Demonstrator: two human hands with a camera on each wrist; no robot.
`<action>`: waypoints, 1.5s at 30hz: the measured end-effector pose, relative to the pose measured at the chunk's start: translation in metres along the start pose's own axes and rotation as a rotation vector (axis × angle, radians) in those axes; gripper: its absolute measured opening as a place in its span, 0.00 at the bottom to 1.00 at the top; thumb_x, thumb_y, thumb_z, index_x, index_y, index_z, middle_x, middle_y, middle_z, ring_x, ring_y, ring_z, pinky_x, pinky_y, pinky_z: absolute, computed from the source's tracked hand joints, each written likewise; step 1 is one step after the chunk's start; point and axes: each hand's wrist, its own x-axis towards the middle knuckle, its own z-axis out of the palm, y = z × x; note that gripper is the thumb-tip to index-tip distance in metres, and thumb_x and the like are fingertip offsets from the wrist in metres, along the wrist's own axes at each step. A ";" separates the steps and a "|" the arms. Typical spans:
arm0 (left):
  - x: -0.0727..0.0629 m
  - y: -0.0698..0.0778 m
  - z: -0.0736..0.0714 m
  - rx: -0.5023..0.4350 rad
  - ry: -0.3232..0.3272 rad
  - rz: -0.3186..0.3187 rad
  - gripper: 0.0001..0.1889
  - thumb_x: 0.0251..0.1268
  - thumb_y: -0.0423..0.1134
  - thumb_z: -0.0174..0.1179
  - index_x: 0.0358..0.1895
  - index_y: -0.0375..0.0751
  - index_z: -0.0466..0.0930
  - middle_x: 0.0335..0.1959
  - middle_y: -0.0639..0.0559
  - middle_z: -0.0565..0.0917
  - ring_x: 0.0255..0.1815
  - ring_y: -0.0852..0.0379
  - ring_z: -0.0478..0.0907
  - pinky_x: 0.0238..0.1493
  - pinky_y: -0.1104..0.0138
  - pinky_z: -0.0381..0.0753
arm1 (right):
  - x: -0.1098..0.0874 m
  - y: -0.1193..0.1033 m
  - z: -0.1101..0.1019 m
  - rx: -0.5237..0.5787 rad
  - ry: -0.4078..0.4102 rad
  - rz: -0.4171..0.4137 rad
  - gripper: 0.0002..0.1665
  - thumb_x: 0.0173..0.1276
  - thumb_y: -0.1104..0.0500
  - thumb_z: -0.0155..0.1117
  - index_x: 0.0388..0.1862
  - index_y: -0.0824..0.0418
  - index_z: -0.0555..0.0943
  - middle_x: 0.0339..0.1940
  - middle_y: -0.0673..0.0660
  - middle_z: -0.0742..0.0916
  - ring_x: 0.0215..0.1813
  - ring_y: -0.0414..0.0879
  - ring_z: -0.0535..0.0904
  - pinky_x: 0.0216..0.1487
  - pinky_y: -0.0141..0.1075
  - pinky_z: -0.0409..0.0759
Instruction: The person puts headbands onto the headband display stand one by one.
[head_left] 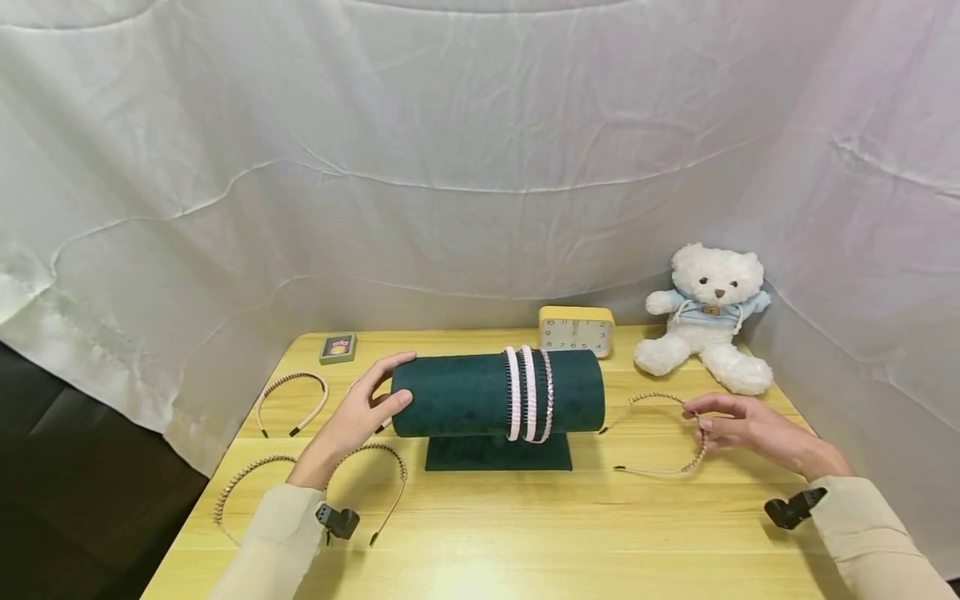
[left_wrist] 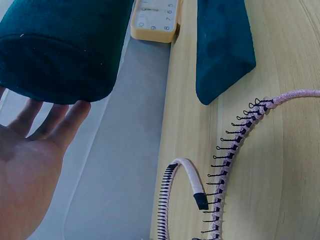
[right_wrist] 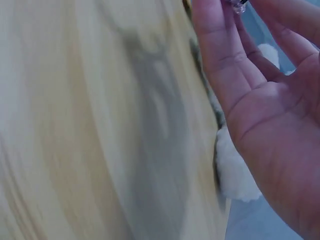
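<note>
Near the right edge of the yellow wooden desk (head_left: 517,533), the right hand (head_left: 742,429) pinches a thin, twisted pinkish headband (head_left: 703,452), probably light and springy, best held by its smooth slim arms. The left hand (head_left: 363,410), fingers extended, touches the left end of a dark green velvet roll stand (head_left: 450,396). Three pink headbands (head_left: 531,404) crowd its right half; a white plush bear (head_left: 707,333) near the far right corner limits room.

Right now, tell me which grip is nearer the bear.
Right: the right grip is in front of the bear; the left grip is far to the left, touching the stand.
</note>
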 end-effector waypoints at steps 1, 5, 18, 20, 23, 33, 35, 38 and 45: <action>0.000 0.000 0.000 -0.004 0.001 -0.003 0.30 0.85 0.43 0.59 0.84 0.63 0.66 0.86 0.52 0.64 0.88 0.42 0.57 0.81 0.34 0.65 | 0.001 -0.002 0.001 -0.017 0.018 -0.005 0.26 0.86 0.67 0.56 0.78 0.74 0.70 0.68 0.46 0.85 0.58 0.52 0.89 0.59 0.43 0.91; 0.000 -0.001 -0.001 0.003 -0.003 0.008 0.30 0.86 0.43 0.59 0.85 0.57 0.65 0.86 0.50 0.64 0.88 0.41 0.58 0.81 0.34 0.66 | 0.006 -0.014 0.007 -0.058 0.081 -0.043 0.24 0.85 0.66 0.58 0.76 0.71 0.73 0.67 0.47 0.86 0.54 0.49 0.89 0.55 0.41 0.91; -0.001 -0.001 -0.002 -0.003 -0.004 0.015 0.29 0.85 0.42 0.59 0.84 0.63 0.66 0.86 0.48 0.64 0.88 0.40 0.58 0.80 0.33 0.66 | 0.022 -0.068 0.031 -0.039 0.090 -0.199 0.22 0.87 0.68 0.52 0.75 0.70 0.76 0.66 0.46 0.85 0.51 0.39 0.86 0.54 0.35 0.88; -0.001 -0.001 -0.001 -0.002 -0.002 0.012 0.30 0.85 0.42 0.59 0.84 0.63 0.66 0.86 0.49 0.65 0.87 0.40 0.59 0.80 0.33 0.66 | 0.023 -0.075 0.035 -0.033 0.099 -0.217 0.22 0.87 0.69 0.52 0.74 0.71 0.76 0.65 0.46 0.85 0.51 0.39 0.85 0.54 0.35 0.88; 0.000 -0.001 -0.001 0.001 0.002 0.008 0.30 0.85 0.43 0.59 0.84 0.62 0.66 0.86 0.49 0.65 0.87 0.41 0.59 0.80 0.34 0.66 | 0.026 -0.087 0.043 -0.018 0.123 -0.235 0.22 0.86 0.70 0.53 0.74 0.70 0.76 0.63 0.45 0.86 0.50 0.38 0.86 0.54 0.34 0.88; 0.000 -0.003 -0.001 0.003 -0.001 0.010 0.30 0.85 0.43 0.59 0.84 0.60 0.66 0.87 0.51 0.64 0.89 0.41 0.57 0.81 0.33 0.65 | 0.034 -0.120 0.070 0.068 0.213 -0.283 0.21 0.86 0.68 0.56 0.72 0.66 0.79 0.66 0.46 0.85 0.51 0.42 0.88 0.55 0.33 0.89; -0.001 -0.003 -0.001 0.004 -0.002 0.012 0.30 0.86 0.43 0.59 0.84 0.60 0.66 0.87 0.51 0.64 0.89 0.40 0.57 0.81 0.33 0.65 | 0.036 -0.125 0.074 0.083 0.211 -0.293 0.20 0.86 0.69 0.56 0.72 0.64 0.81 0.67 0.47 0.84 0.51 0.42 0.88 0.55 0.34 0.89; 0.000 -0.003 -0.001 0.010 0.001 0.016 0.30 0.85 0.43 0.59 0.84 0.59 0.66 0.87 0.50 0.64 0.89 0.39 0.57 0.81 0.32 0.65 | 0.041 -0.130 0.080 0.104 0.192 -0.301 0.21 0.86 0.69 0.55 0.71 0.60 0.82 0.69 0.49 0.83 0.51 0.42 0.88 0.55 0.34 0.89; 0.000 -0.003 -0.001 0.007 0.000 0.015 0.30 0.85 0.44 0.60 0.84 0.61 0.66 0.87 0.51 0.64 0.89 0.40 0.56 0.81 0.32 0.65 | 0.051 -0.136 0.092 0.105 0.149 -0.301 0.21 0.85 0.71 0.55 0.72 0.63 0.80 0.68 0.49 0.84 0.49 0.41 0.88 0.55 0.38 0.91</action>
